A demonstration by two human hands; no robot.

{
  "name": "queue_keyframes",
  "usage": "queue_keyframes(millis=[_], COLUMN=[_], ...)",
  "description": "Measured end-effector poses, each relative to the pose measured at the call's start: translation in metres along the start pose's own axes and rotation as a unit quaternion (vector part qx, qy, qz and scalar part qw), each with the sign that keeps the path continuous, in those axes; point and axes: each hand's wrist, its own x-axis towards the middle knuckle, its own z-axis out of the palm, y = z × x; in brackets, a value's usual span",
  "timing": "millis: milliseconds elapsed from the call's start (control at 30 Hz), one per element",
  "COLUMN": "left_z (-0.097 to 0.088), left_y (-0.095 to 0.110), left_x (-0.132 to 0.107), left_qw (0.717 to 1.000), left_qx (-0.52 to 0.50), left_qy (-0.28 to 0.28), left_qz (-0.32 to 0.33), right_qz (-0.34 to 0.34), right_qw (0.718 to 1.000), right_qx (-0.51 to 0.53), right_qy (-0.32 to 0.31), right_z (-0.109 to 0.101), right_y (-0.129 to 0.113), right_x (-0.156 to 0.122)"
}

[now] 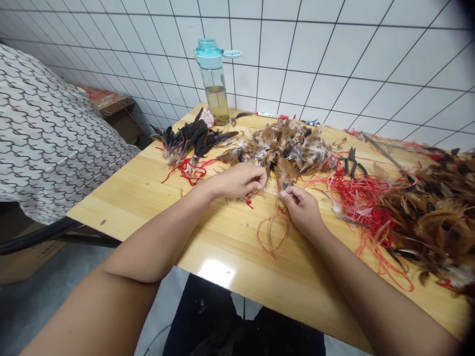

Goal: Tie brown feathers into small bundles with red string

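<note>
White patterned cloth (pixel 55 128) is seen at the far left, just beyond the wooden surface (pixel 141 193). Next to it on the surface, black feathers (pixel 196 132) are gathered above tangled red cord (pixel 187 169), with a bottle (pixel 215 86) stood behind, near the wall. The left hand (pixel 245 181) is held with its fingers curled closed; whether a strand is pinched there cannot be told. Behind both hands, a brown pile (pixel 272 143) is spread. A tuft (pixel 287 170) is seemingly gripped at its base by the fingertips of the right hand (pixel 302 207), and a red loop (pixel 259 231) is left trailing below, on the surface. The step in hand is judged to be the binding of this tuft with cord; a steady pinch and a loop kept free are called for. Further right, pliers (pixel 352 155), a red tangle (pixel 363 197) and a brown heap (pixel 434 217) are crowded close to the right forearm, where loose strands could be snagged.
</note>
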Motion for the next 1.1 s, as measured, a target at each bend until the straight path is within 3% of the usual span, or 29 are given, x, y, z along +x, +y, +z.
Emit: queue_keyframes(millis=[267,567,900,1000,1100], left_z=[0.017,0.026,0.030,0.027,0.016], left_y=[0.013,0.018,0.026,0.025,0.011], left_x=[0.005,0.007,0.007,0.007,0.005], left_qw=[0.995,0.980,0.966,0.966,0.951], left_qx=[0.062,0.173,0.219,0.201,0.206], left_qy=[0.044,0.071,0.094,0.132,0.227], left_qz=[0.066,0.074,0.100,0.097,0.051], right_qz=[-0.032,-0.037,-0.014,0.004,0.032], right_qw=[0.998,0.998,0.998,0.998,0.997], right_qx=[-0.051,-0.042,0.032,0.042,0.056], right_qy=[-0.013,-0.025,-0.053,-0.048,-0.034], right_z=[0.001,0.002,0.000,-0.001,-0.003], right_y=[0.005,0.009,0.007,0.006,0.004], right_x=[0.001,0.002,0.003,0.003,0.002])
